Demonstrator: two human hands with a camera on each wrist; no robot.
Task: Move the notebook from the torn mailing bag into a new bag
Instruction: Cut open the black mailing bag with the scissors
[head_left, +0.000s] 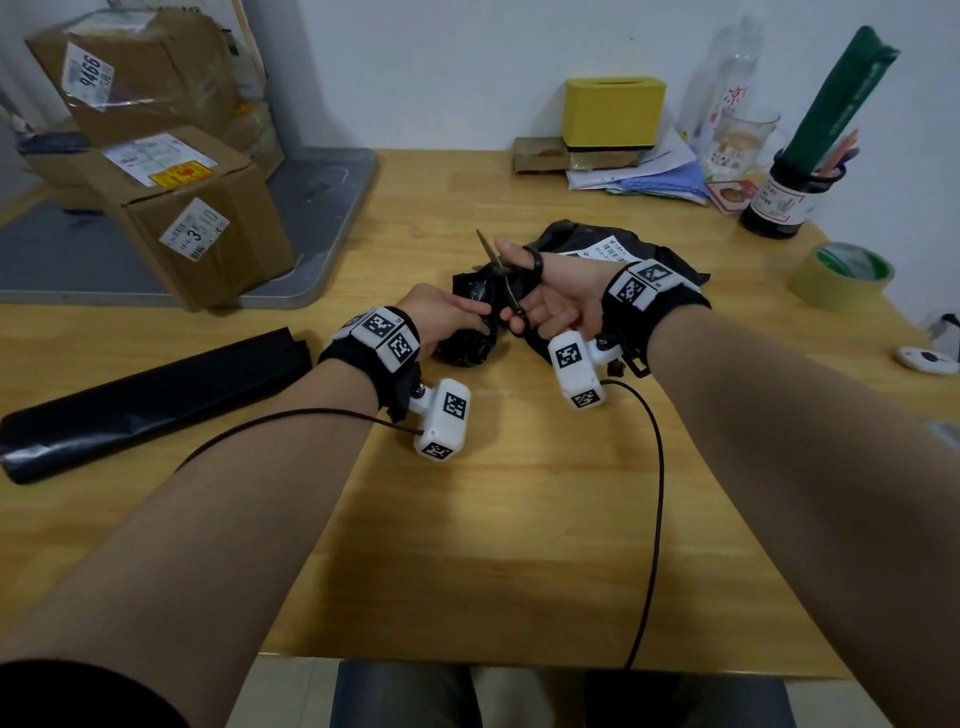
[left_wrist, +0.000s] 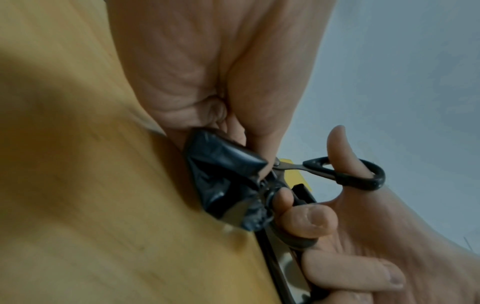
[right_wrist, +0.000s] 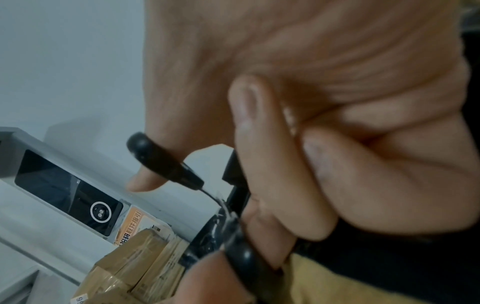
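- Right hand (head_left: 550, 291) holds a pair of black-handled scissors (head_left: 506, 283), thumb through the upper loop and a finger through the lower one; blades stand apart, the upper tip pointing up and away from the person, the lower blade at the bunched plastic
- Left hand (head_left: 441, 312) pinches a crumpled end of the black mailing bag (head_left: 576, 244) just beside the scissors; in the left wrist view its fingers are curled round the gathered plastic (left_wrist: 221, 164), right next to the scissor pivot
- mailing bag lies on the counter (head_left: 493, 493) behind both hands, wrinkled, with a white printed label (head_left: 608, 252) facing up; the notebook cannot be seen, so whether it sits inside cannot be told
- a flat folded black bag (head_left: 150, 400) lies on the counter to the left, well apart from the hands
- both wrists wear black straps with white marker-covered blocks; a thin black cable (head_left: 654, 493) runs from the right wrist toward the near edge
- at the back right: a yellow box (head_left: 613, 111), loose papers (head_left: 639, 171), a clear glass (head_left: 748, 140), a dark pen pot (head_left: 779, 202) and a roll of tape (head_left: 841, 275)
- at the left, taped cardboard boxes (head_left: 197, 208) with shipping labels stand on a grey platform (head_left: 322, 208)
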